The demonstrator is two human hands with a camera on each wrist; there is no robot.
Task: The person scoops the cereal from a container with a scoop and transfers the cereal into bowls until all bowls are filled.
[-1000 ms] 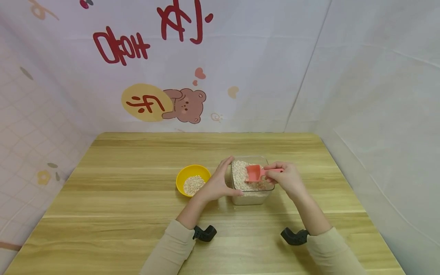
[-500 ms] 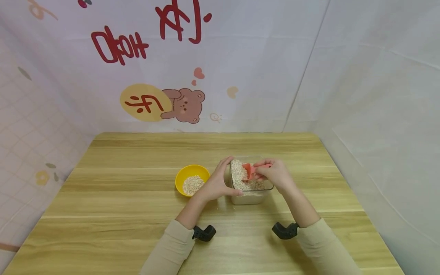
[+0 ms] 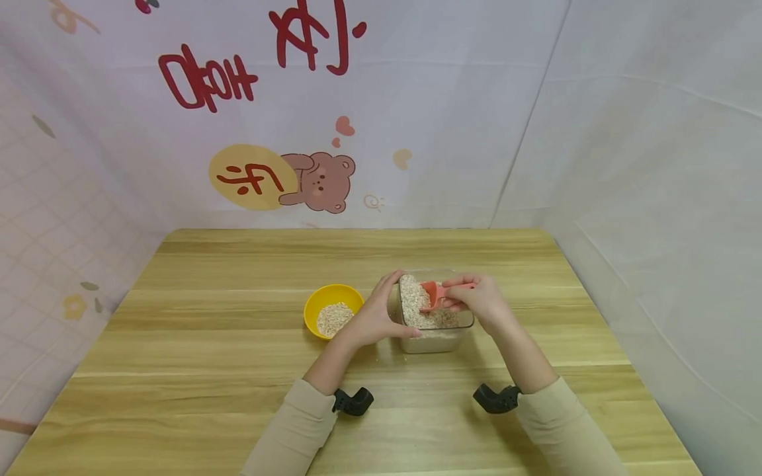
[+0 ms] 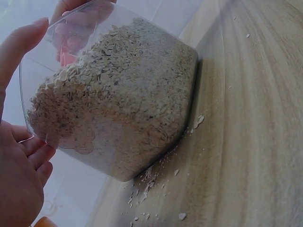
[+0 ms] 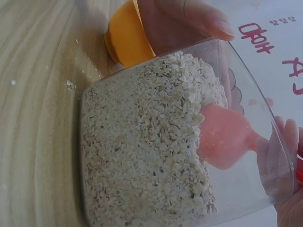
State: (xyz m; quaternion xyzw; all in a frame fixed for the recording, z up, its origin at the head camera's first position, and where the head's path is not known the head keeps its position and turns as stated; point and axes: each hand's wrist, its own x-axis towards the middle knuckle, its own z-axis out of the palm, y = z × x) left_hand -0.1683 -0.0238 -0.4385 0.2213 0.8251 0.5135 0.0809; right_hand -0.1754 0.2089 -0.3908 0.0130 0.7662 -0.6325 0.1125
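Observation:
A clear container [image 3: 437,342] of rolled oats [image 4: 128,80] stands on the table. My left hand [image 3: 374,322] holds its left side, thumb at the near rim and fingers at the far left corner. My right hand [image 3: 481,305] pinches the handle of a pink scoop [image 3: 432,297] over the container's right part. In the right wrist view, the scoop's bowl [image 5: 225,135] is partly sunk in the oats, seen through the clear wall. Left of the container is a yellow bowl [image 3: 315,309] with some oats in it, partly hidden behind my left hand.
Loose oat flakes [image 4: 200,120] lie scattered on the wooden table [image 3: 226,370] beside the container. White printed cloth [image 3: 452,112] hangs behind the table and along its sides. A black camera mount sits on each wrist.
My right hand has moved left with the scoop, pushing its bowl into the oats and turning it; over the last half second it barely shifts. My left hand stays on the container.

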